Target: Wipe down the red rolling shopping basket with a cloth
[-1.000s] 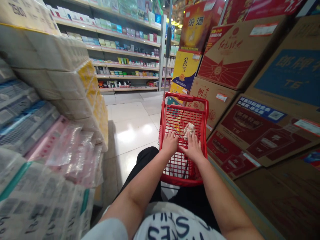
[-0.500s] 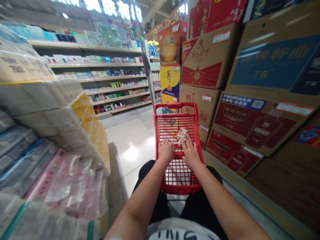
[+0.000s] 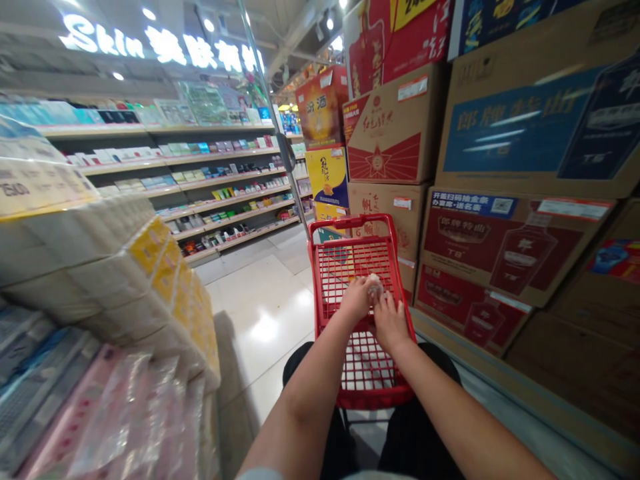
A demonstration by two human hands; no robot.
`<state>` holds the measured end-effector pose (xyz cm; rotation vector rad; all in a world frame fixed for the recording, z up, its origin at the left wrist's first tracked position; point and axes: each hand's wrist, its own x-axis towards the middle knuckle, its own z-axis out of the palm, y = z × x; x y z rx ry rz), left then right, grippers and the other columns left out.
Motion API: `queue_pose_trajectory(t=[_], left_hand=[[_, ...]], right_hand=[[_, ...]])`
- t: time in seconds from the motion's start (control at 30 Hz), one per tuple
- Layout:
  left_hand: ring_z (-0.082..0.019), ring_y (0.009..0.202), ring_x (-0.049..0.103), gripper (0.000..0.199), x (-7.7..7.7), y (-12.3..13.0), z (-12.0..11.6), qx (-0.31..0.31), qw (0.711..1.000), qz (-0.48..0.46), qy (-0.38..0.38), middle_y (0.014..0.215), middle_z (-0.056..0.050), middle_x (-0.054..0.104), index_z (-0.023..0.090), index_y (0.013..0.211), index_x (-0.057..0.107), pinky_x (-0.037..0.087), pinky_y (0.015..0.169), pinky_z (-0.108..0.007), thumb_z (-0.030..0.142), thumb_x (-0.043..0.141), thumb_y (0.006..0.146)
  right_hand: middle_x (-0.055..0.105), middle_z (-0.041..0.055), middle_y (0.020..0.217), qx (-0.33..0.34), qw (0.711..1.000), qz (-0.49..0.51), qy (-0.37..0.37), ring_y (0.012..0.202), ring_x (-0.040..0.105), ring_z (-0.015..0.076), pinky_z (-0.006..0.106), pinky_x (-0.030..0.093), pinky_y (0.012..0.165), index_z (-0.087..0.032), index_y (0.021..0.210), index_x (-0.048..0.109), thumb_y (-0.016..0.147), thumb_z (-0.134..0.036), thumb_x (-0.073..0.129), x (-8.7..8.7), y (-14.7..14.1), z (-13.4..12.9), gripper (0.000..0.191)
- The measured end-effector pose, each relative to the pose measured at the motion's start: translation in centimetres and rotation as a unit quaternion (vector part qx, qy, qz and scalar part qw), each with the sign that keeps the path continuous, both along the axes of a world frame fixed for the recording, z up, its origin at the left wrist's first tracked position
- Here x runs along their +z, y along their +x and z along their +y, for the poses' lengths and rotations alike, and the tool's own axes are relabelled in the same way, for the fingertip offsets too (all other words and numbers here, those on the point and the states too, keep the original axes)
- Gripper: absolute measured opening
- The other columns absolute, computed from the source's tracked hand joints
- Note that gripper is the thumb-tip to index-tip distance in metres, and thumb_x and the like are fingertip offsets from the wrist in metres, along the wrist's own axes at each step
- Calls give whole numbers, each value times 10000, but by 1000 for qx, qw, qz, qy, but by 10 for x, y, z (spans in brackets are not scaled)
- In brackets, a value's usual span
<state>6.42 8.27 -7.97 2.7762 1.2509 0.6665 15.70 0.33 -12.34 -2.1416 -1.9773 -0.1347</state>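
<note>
A red plastic shopping basket (image 3: 320, 293) with a grid surface stands in front of me, between my knees. On its grid lies a small crumpled whitish clump (image 3: 374, 288); whether it is cloth or paper I cannot tell. My left hand (image 3: 357, 299) is closed around the clump from the left, covering much of it. From the near right, my right hand (image 3: 391, 323) reaches to the clump's edge. Its fingers are stretched forward and slightly apart over the grid, their tips at or touching the clump.
Stacked cartons (image 3: 520, 240) rise along the right. On the left, white-and-yellow packs (image 3: 170, 273) and plastic-wrapped pink packs (image 3: 110, 400) are piled close by. Shelves of small goods (image 3: 200, 180) stand ahead, beyond tiled floor (image 3: 265, 300). A metal pole (image 3: 280, 133) rises past the basket.
My left hand has moved right from the grid onto the clump and closed on it. My right hand stays beside it. The view has tilted up, bringing the lit sign into sight.
</note>
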Motion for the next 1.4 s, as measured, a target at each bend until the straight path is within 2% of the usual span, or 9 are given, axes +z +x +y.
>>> queue_pose_trajectory(t=[0.2, 0.4, 0.5, 0.6, 0.8, 0.9, 1.1, 1.23, 1.4], left_hand=[[-223, 1037, 514, 271, -7, -43, 6, 196, 977, -67, 54, 1125, -69, 593, 259, 1021, 672, 463, 894, -357, 160, 453, 899], [-312, 1246, 401, 293, -25, -60, -14, 180, 979, -6, 97, 1485, -42, 369, 301, 1138, 641, 436, 963, -472, 343, 570, 857], [-321, 1294, 360, 325, -32, -60, -20, 170, 981, 5, 96, 1512, -55, 327, 284, 1163, 627, 403, 1012, -486, 383, 568, 859], [-280, 1220, 432, 391, -33, -60, -20, 170, 982, 7, 80, 1421, -75, 432, 291, 1260, 560, 421, 990, -428, 290, 539, 870], [-239, 1032, 520, 516, -23, -58, -20, 184, 980, 8, 73, 1135, -79, 574, 288, 1392, 424, 444, 890, -364, 241, 492, 883], [-248, 1101, 495, 436, -18, -57, -26, 179, 981, 1, 71, 1227, -84, 547, 291, 1323, 496, 429, 931, -387, 297, 499, 888], [-281, 1298, 368, 503, 8, -64, -27, 31, 996, 52, 60, 1475, -3, 383, 384, 1293, 519, 327, 1070, -461, 323, 616, 803], [-239, 1172, 486, 406, 28, -62, -16, 89, 995, 31, 33, 1365, -27, 490, 345, 1250, 556, 418, 968, -390, 272, 536, 851], [-235, 1163, 492, 354, 22, -59, -12, 114, 993, 40, -2, 1300, -40, 525, 330, 1229, 572, 449, 895, -361, 266, 489, 890]], right_hand=[[235, 135, 1561, 46, 997, -22, 60, 1388, 254, 365, 580, 221, 1089, -179, 1468, 352, 770, -228, 665, -2, 1, -2, 766], [438, 98, 1453, 89, 993, -14, 77, 1312, 309, 370, 514, 322, 1005, -232, 1425, 431, 772, -214, 620, -4, 3, -1, 680], [454, 97, 1430, 95, 994, 12, 49, 1280, 332, 361, 509, 329, 981, -262, 1443, 400, 760, -277, 615, -5, 3, 1, 716], [467, 95, 1416, 86, 995, 53, 19, 1272, 335, 363, 514, 316, 980, -271, 1442, 403, 808, -427, 560, -5, 0, 4, 672], [598, 93, 1244, 10, 996, 50, 72, 1080, 466, 319, 472, 349, 876, -273, 1311, 539, 935, -435, 397, 4, -13, 11, 434], [619, 84, 1204, -1, 995, 47, 93, 1043, 477, 312, 461, 346, 848, -299, 1274, 555, 932, -441, 420, 10, -16, 9, 395], [653, 76, 1128, -4, 991, 90, 100, 1045, 485, 299, 451, 326, 863, -263, 1110, 630, 942, -367, 385, 43, -13, 8, 314], [638, 94, 1141, -13, 993, 85, 79, 1078, 469, 308, 475, 308, 893, -248, 1135, 620, 922, -332, 406, 67, -15, 11, 314], [598, 95, 1187, -7, 997, 54, 61, 1081, 450, 307, 467, 325, 866, -249, 1119, 624, 960, -346, 338, 50, -20, 5, 341]])
